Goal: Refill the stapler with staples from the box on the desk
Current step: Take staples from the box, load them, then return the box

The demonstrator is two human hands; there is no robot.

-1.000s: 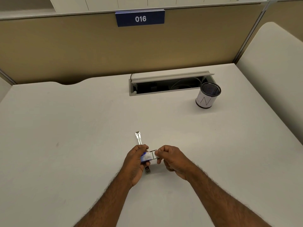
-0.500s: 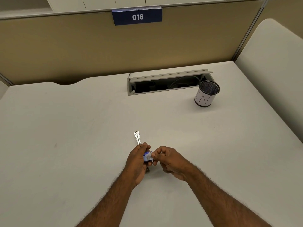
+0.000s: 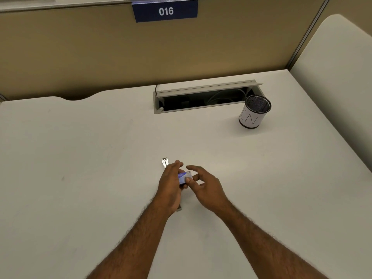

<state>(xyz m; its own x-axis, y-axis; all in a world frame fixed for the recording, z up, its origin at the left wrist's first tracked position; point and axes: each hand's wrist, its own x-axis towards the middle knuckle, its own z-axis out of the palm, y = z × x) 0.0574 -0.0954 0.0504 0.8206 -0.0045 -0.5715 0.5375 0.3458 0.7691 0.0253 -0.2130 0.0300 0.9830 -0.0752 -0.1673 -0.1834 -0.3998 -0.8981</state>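
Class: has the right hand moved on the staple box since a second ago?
Yes. The right hand has opened, fingers lifting rightward off the staple box, away from the stapler.

The stapler (image 3: 165,163) lay on the desk (image 3: 80,158) under the hands; a cup (image 3: 254,112) stood far right, beside the cable tray (image 3: 203,97).

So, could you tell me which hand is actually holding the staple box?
The left hand grips the blue staple box; the right hand is spread open, one fingertip touching it.
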